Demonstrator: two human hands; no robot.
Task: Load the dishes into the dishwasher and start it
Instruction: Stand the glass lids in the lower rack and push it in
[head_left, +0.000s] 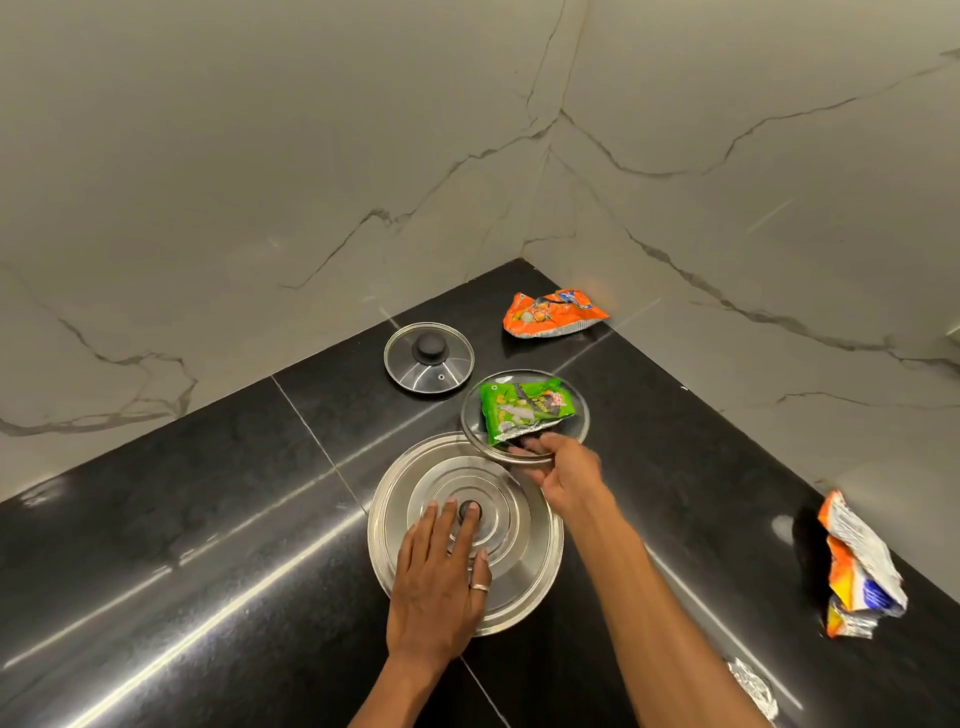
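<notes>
Tilting the plate (575, 397), pinched by the right hand (563, 475), could spill its packet (524, 408); the left hand (434, 582) lies flat on the lid (530, 566).

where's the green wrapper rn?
Head view, right of centre: the green wrapper lies on the glass plate the right hand grips by its near rim, just beyond the large steel lid.
</notes>
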